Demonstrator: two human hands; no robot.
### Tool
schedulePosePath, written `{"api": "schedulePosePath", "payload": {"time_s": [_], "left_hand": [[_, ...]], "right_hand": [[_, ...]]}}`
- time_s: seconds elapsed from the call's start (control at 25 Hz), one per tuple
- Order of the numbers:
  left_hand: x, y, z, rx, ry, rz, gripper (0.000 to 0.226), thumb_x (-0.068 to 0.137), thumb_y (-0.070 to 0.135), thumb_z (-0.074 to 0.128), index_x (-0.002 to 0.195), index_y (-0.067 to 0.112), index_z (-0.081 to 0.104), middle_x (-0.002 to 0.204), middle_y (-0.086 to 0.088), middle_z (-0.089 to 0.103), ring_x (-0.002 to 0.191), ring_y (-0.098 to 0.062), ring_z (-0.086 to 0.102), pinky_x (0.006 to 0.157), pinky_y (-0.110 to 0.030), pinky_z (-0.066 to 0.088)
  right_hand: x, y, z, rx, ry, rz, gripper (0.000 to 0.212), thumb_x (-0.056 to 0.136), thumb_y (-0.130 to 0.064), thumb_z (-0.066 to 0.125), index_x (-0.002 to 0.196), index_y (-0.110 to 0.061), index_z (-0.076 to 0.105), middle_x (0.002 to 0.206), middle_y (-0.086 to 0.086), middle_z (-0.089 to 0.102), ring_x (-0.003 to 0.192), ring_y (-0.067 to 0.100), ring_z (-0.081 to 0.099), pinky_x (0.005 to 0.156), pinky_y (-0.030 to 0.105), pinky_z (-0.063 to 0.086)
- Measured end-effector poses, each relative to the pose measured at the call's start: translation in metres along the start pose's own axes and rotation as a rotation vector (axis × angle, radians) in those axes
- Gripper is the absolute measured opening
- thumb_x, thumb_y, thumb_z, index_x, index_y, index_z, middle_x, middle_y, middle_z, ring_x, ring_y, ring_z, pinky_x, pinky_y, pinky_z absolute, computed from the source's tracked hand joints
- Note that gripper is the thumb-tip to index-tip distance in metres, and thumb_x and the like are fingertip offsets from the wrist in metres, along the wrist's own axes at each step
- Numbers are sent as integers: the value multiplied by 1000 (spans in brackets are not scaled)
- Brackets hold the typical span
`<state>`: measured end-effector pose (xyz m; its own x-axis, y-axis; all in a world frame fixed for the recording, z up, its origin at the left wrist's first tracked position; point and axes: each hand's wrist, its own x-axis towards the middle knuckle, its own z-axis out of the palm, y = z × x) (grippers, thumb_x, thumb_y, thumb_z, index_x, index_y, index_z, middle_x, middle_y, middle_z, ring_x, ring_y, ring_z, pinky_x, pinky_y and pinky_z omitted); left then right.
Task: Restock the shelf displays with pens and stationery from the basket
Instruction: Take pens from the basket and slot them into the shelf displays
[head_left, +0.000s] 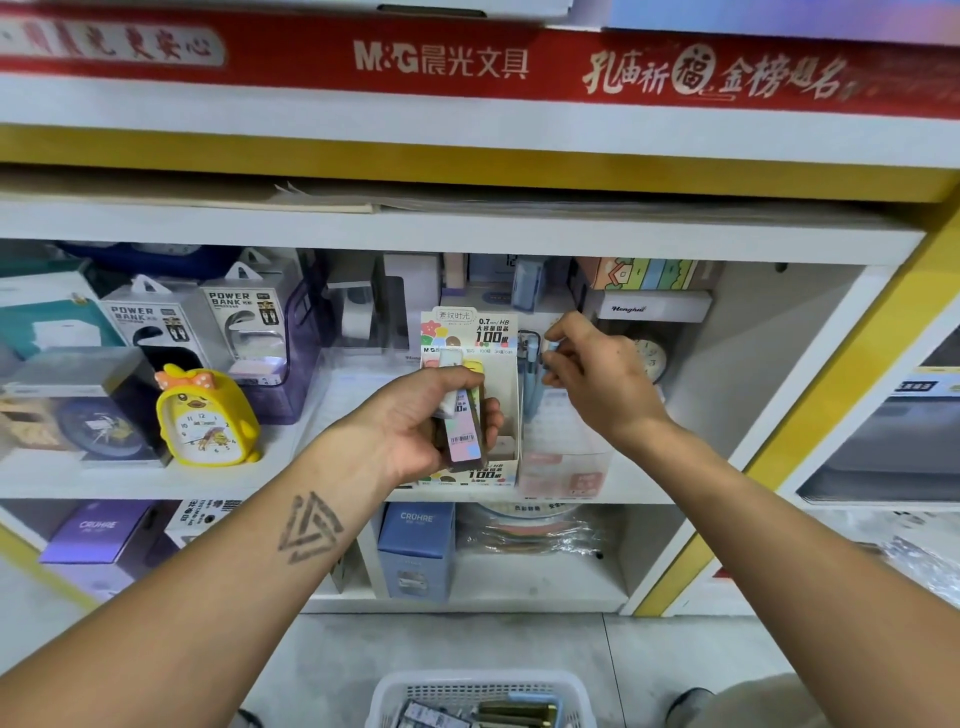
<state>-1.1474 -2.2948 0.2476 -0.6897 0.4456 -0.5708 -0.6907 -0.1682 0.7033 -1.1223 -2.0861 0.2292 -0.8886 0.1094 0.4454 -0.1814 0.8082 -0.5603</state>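
Restocking in progress at the white cardboard lead-refill display box (498, 374) on the middle shelf.

The left hand (426, 421) grips a small stack of flat pastel refill packs (462, 415) just in front of the display box; the right hand (592, 364), fingers curled, pinches a pale blue pen (551, 347) over the clear pen holder (563, 467) to the box's right. The white plastic basket (483, 699) on the floor below the box holds more stock, so much apparently remains.

Two power banks (156, 325), one yellow clock (205, 415), two Cruhre boxes (415, 551), one basket (480, 699), two hands (431, 421), one lead display box (498, 415).
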Motion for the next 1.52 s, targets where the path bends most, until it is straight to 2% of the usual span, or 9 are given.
{"api": "schedulePosePath", "payload": {"time_s": [0.32,0.48,0.6,0.72,0.84,1.0,1.12,1.28,1.52], "left_hand": [[-2,0,-1,62,-8,27,20,88,8,66,108,6,66,76,-14,70,60,-25,68,55,-34,58],[-4,-2,1,131,-30,72,15,87,3,67,102,6,65,72,-12,68,55,-21,65,51,-29,56],[-6,-3,2,202,-94,87,8,86,0,66,90,7,64,68,-11,63,52,-18,59,48,-25,51],[-7,-4,4,298,-123,108,12,85,-4,66,83,8,63,66,-11,59,50,-19,54,47,-24,48],[-8,-7,5,335,-113,109,16,82,-8,65,83,7,62,63,-11,58,50,-19,53,46,-25,48],[-11,-5,0,261,-143,50,20,77,-11,64,81,9,62,65,-10,62,55,-19,55,48,-25,48],[-12,-2,-9,208,-123,15,27,77,-12,61,95,7,65,77,-14,68,53,-17,54,48,-24,48],[-13,5,-25,110,-7,36,20,83,-11,57,94,5,63,79,-17,67,46,-13,48,42,-18,44],[-29,11,-41,231,35,240,19,74,-8,77,81,8,70,71,-13,66,46,-14,50,43,-21,44]], "right_hand": [[-1,-2,9,28,-102,-68,13,100,-14,57,99,-27,54,78,-13,64,72,-8,66,62,12,52],[0,3,11,-146,-49,-92,16,101,-14,54,108,-13,68,89,5,73,82,21,70,71,39,56],[1,-3,8,-345,-78,-101,29,101,-15,50,123,-14,69,99,7,70,94,31,65,79,42,53],[2,-28,4,124,-39,49,20,97,-27,64,114,-19,72,87,-2,69,83,15,63,74,30,51],[0,-52,7,473,-278,204,20,85,-36,78,98,-22,77,93,2,73,78,9,64,70,23,54],[-1,-55,11,692,-229,341,11,82,-12,81,90,-8,75,82,6,73,68,9,64,60,22,51],[3,-49,4,909,-195,460,8,88,-5,73,95,-3,71,78,9,73,64,16,63,56,23,46],[2,-48,8,855,-174,423,12,88,-7,74,100,-4,74,73,8,70,58,15,60,55,23,49],[-2,-71,33,782,-287,297,18,82,-9,80,91,-6,65,67,13,71,54,20,63,58,30,55]]}}
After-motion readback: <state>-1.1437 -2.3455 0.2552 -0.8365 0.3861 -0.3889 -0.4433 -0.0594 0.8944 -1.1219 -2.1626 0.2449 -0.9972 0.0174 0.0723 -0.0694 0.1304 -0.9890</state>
